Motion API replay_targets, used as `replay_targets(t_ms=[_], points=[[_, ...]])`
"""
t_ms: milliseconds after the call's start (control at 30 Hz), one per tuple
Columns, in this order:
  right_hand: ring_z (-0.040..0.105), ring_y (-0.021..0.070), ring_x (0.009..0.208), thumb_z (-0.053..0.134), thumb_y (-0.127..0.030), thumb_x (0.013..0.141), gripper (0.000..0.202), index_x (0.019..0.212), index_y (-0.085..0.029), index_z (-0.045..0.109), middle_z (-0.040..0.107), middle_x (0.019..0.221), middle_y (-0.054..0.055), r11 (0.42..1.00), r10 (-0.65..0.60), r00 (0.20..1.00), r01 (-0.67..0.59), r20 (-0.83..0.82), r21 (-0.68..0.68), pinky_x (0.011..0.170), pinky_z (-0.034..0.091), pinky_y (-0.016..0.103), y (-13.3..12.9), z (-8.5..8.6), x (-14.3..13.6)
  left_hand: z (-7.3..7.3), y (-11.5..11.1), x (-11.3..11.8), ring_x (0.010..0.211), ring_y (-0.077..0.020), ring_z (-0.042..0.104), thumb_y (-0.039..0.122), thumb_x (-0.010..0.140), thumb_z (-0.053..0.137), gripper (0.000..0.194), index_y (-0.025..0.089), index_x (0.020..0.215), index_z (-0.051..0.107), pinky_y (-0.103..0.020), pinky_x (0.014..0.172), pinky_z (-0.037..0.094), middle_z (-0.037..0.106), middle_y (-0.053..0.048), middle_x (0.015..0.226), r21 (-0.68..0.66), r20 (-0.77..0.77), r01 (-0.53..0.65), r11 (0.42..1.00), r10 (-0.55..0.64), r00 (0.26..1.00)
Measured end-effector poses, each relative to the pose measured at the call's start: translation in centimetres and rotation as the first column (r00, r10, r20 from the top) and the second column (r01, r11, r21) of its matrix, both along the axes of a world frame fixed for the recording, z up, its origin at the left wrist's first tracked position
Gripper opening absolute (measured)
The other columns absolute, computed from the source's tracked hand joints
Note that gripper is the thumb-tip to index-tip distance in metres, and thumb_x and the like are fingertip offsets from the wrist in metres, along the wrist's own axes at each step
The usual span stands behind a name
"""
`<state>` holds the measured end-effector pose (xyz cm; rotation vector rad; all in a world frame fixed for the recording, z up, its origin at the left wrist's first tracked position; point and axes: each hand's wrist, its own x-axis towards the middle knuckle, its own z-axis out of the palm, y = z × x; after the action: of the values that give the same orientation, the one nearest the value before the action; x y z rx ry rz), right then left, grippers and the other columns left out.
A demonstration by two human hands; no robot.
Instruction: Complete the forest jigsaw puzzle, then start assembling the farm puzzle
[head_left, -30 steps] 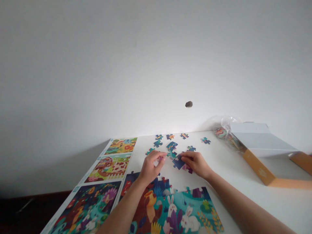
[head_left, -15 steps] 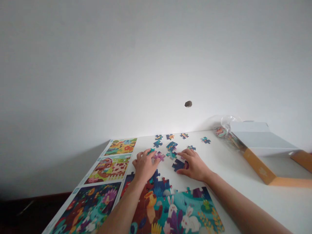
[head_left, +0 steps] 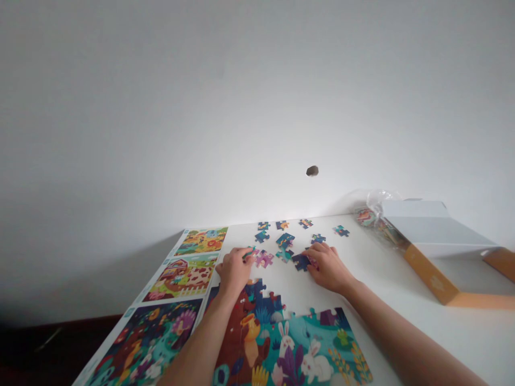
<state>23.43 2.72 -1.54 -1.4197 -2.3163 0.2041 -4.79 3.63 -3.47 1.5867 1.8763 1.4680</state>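
Note:
My left hand is closed, thumb and fingertips pinched at a teal puzzle piece that they partly cover. A pink puzzle piece lies just right of those fingertips. Curled over the table on the other side, my right hand has its fingers on a dark blue puzzle piece with pink showing beside it, partly hidden. Between the hands lie a teal piece and a blue patterned piece. Nearer me is the partly joined puzzle, with rabbits and a bear, its upper edge ragged.
Several loose pieces lie toward the wall. At the left is a printed picture sheet with three scenes. An open box and a clear plastic bag with contents stand at the right. The wall has a hole.
My right hand has moved slightly right, its fingers drawing together, and the dark blue piece has shifted up and right with it. My left fingers have curled in closer at the teal piece.

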Motion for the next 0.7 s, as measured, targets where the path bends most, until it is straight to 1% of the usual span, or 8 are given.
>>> replay_targets(t_ms=[67,133,233,300,367,567,633,700], points=[[0.051,0.0256,0.1,0.061,-0.011,0.079,0.036,0.112,-0.025,0.066,0.06,0.106,0.007,1.0,0.0,1.0,0.0,0.0,0.0,0.084,0.036,0.035,0.0,0.1,0.1,-0.1,0.3,-0.5,0.073,-0.0232,0.056,0.014,0.056,0.08,0.023,0.029,0.072,0.075,-0.029,0.066,0.035,0.069,-0.004,0.081,-0.019,-0.012,-0.024,1.0,0.024,1.0],[0.05,0.027,0.106,0.063,-0.013,0.08,0.037,0.115,-0.025,0.065,0.059,0.117,0.007,0.999,0.035,0.999,-0.035,-0.012,0.015,0.086,0.036,0.036,0.1,-0.1,0.2,-0.2,0.5,-0.9,0.075,-0.024,0.058,0.017,0.056,0.081,0.021,0.028,0.072,0.075,-0.03,0.068,0.037,0.071,-0.004,0.08,-0.033,-0.042,-0.036,0.999,0.034,0.999],[0.046,0.0285,0.114,0.063,-0.014,0.082,0.043,0.122,-0.026,0.061,0.056,0.129,0.006,0.991,0.129,0.991,-0.128,-0.034,0.036,0.092,0.035,0.039,0.3,-0.5,0.2,0.0,0.4,-0.9,0.085,-0.0244,0.062,0.021,0.063,0.076,0.018,0.027,0.08,0.075,-0.033,0.076,0.041,0.073,-0.004,0.09,-0.139,-0.154,-0.049,0.989,0.027,0.988],[0.047,0.0281,0.114,0.062,-0.012,0.082,0.042,0.122,-0.026,0.061,0.058,0.126,0.005,0.985,0.169,0.984,-0.168,-0.049,0.035,0.094,0.035,0.04,0.4,-0.8,0.2,0.3,0.2,-0.7,0.092,-0.0229,0.062,0.025,0.071,0.071,0.019,0.028,0.09,0.075,-0.034,0.081,0.041,0.072,-0.003,0.099,-0.243,-0.272,-0.079,0.967,0.01,0.962],[0.049,0.0277,0.112,0.064,-0.013,0.082,0.038,0.118,-0.026,0.063,0.062,0.121,0.005,0.984,0.177,0.982,-0.176,-0.065,0.034,0.094,0.035,0.04,0.5,-1.0,0.2,0.6,0.1,-0.6,0.097,-0.0221,0.062,0.028,0.076,0.067,0.021,0.029,0.096,0.073,-0.035,0.085,0.041,0.071,-0.001,0.105,-0.301,-0.362,-0.111,0.947,-0.006,0.932],[0.052,0.0272,0.106,0.07,-0.014,0.08,0.035,0.112,-0.027,0.066,0.064,0.113,0.004,0.986,0.162,0.981,-0.157,-0.103,0.05,0.092,0.037,0.041,0.7,-1.2,0.2,0.8,0.0,-0.4,0.1,-0.0233,0.062,0.032,0.079,0.065,0.02,0.03,0.097,0.072,-0.035,0.083,0.041,0.07,-0.001,0.107,-0.321,-0.426,-0.139,0.937,-0.012,0.905],[0.054,0.0272,0.102,0.07,-0.014,0.079,0.032,0.108,-0.026,0.068,0.066,0.107,0.005,0.985,0.166,0.977,-0.156,-0.138,0.075,0.09,0.039,0.041,0.7,-0.5,0.0,0.9,-0.1,-0.3,0.099,-0.023,0.062,0.032,0.079,0.065,0.019,0.03,0.097,0.072,-0.034,0.082,0.041,0.07,-0.001,0.106,-0.322,-0.434,-0.139,0.937,-0.016,0.901],[0.057,0.0256,0.094,0.067,-0.016,0.082,0.02,0.1,-0.024,0.069,0.067,0.097,0.005,0.979,0.171,0.955,-0.137,-0.244,0.151,0.085,0.042,0.041,0.0,1.0,-0.3,1.0,-0.1,-0.2,0.098,-0.0229,0.062,0.033,0.08,0.064,0.019,0.029,0.096,0.073,-0.035,0.082,0.04,0.07,-0.002,0.106,-0.323,-0.441,-0.146,0.935,-0.013,0.897]])
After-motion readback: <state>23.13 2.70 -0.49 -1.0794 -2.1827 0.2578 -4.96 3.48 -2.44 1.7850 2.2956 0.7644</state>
